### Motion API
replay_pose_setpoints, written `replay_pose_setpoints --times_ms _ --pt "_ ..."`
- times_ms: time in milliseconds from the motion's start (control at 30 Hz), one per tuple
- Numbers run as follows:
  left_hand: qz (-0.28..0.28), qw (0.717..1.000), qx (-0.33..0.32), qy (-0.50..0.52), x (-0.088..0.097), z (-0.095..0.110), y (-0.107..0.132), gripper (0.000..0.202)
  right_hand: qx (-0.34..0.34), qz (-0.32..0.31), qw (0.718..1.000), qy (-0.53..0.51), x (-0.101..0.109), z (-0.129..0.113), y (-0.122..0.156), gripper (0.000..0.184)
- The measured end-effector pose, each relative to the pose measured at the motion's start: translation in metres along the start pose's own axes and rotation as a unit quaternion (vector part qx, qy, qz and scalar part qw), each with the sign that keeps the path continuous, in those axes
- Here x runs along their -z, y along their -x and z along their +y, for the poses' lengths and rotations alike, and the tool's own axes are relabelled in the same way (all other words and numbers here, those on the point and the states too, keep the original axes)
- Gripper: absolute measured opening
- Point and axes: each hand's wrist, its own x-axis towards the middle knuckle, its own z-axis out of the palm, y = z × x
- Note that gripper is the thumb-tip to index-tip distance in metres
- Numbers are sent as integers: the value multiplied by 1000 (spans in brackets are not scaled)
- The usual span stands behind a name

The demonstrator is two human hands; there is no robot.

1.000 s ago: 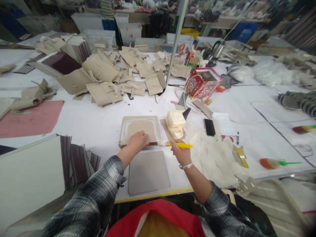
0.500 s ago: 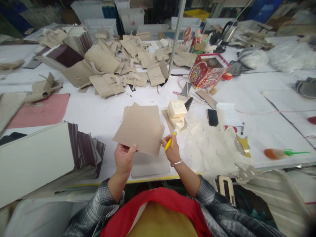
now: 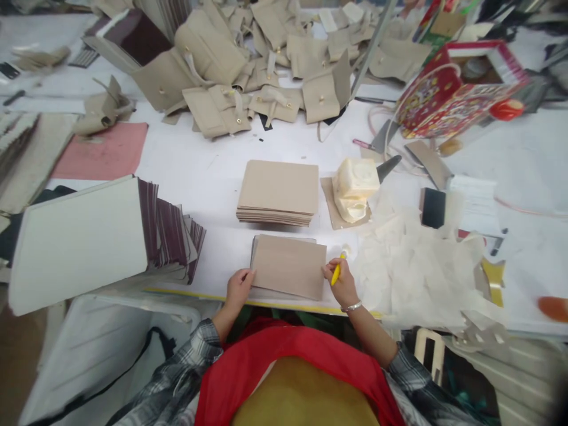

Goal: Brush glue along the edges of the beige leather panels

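A beige sheet (image 3: 290, 265) lies near the table's front edge, slightly askew over a grey board (image 3: 284, 239) that shows along its far and left edges. My left hand (image 3: 240, 288) pinches the sheet's left edge between thumb and fingers. At the right edge, my right hand (image 3: 344, 285) touches the sheet with its fingertips while gripping a yellow-handled brush (image 3: 336, 272), whose whitish head points away from me. Just beyond is a stack of beige sheets (image 3: 280, 186). A cream-coated glue container (image 3: 356, 186) stands to the right of that stack.
To the left leans a row of white and maroon boards (image 3: 84, 236). Beige snap-flap covers (image 3: 217, 109) are heaped at the back, near a red patterned box (image 3: 452, 89). Thin white scraps (image 3: 412, 260), a dark phone-like block (image 3: 432, 207) and a pink sheet (image 3: 102, 151) also lie about.
The beige sheet has come down from above the stack onto the grey board near me. Both hands have moved with it, and the camera view has tilted downward.
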Motion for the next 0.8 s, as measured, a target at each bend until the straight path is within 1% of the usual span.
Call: replay_pose_setpoints --times_ms 100,200,300,567,800 --pt "-9 992 -27 -126 -1 -6 -7 35 -4 10 999 44 -9 9 -11 33" --pt "-12 984 -31 -175 -2 -5 -14 37 -14 19 998 61 -15 11 -21 33" --pt "-13 985 -15 -174 -1 -8 -21 38 -18 19 997 79 -21 10 -26 34" --pt "-13 989 11 -148 1 -19 -30 38 -3 20 993 119 -32 11 -31 31" --pt "-44 988 15 -148 4 -17 -34 38 -2 31 989 141 -35 10 -31 29"
